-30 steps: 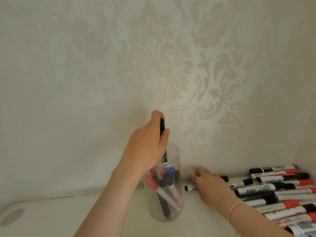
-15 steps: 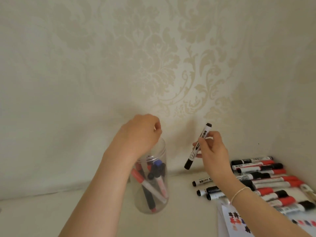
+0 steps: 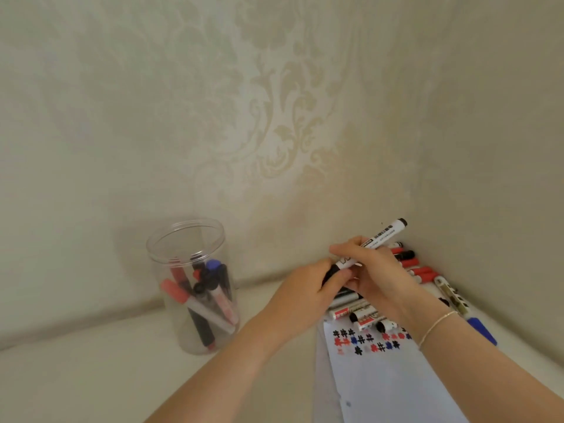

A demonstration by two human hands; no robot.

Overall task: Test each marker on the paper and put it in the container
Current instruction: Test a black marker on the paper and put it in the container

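The clear plastic jar [image 3: 195, 288] stands upright by the wall, holding red, black and blue markers [image 3: 203, 296], while just above the marked paper [image 3: 393, 380] the right hand [image 3: 375, 270] grasps a black-capped marker [image 3: 381, 236] and the left hand [image 3: 308, 294] pinches its cap end.

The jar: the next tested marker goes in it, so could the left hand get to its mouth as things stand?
Probably yes. The jar stands uncovered, its mouth free, nothing between it and the left hand, though that hand now grips the black marker.
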